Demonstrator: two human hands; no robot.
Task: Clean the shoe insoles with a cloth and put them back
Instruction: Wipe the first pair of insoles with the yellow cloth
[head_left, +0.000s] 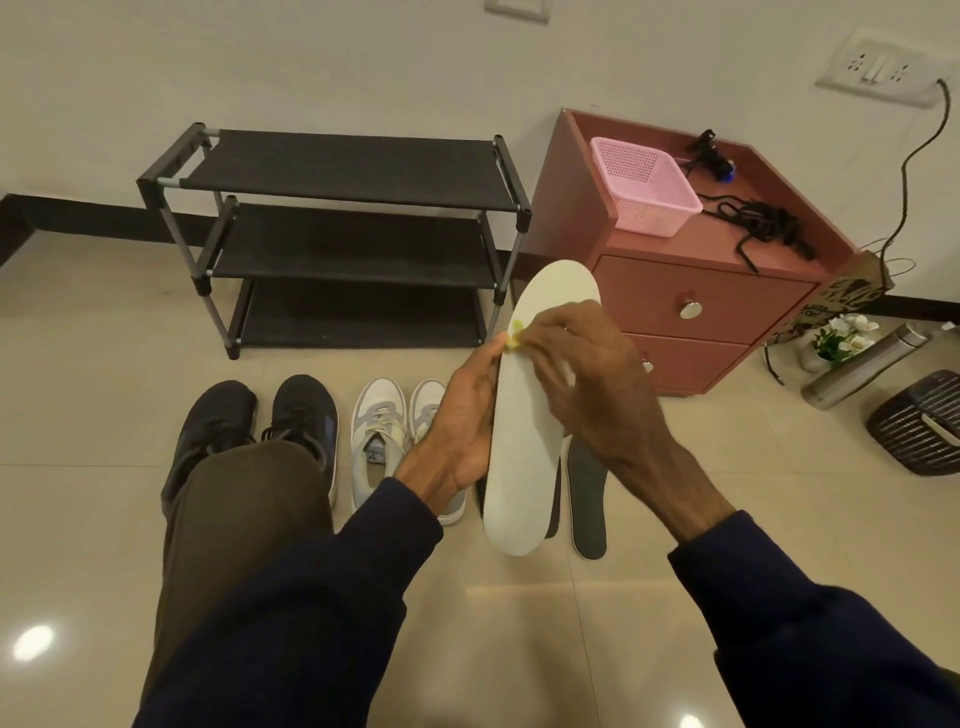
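- The white insole (524, 467) is held up off the floor (104, 364) in the middle of the view, toe end toward 12 o'clock and heel toward 6.
- The left grip (462, 415) clasps its 9 o'clock edge near mid-length, thumb on the front and fingers hidden behind.
- The right grip (587, 374) has its fingers bent over a small yellow-green cloth (517, 332), pressing it to the forefoot at about 10 o'clock. Most of the cloth is hidden.
- The insole looks thin, light and bendy, probably foam, so it would likely flex under hard rubbing. Support behind the wiped spot should help.
- Holding it by the edges at the waist seems soundest, since a pinch at the toe alone might let it flop.
- Two dark insoles (588, 499) lie on the floor at its 5 o'clock.
- The white sneakers (376, 447) stand at its 9 o'clock, with the black shoes (306, 415) beyond them.
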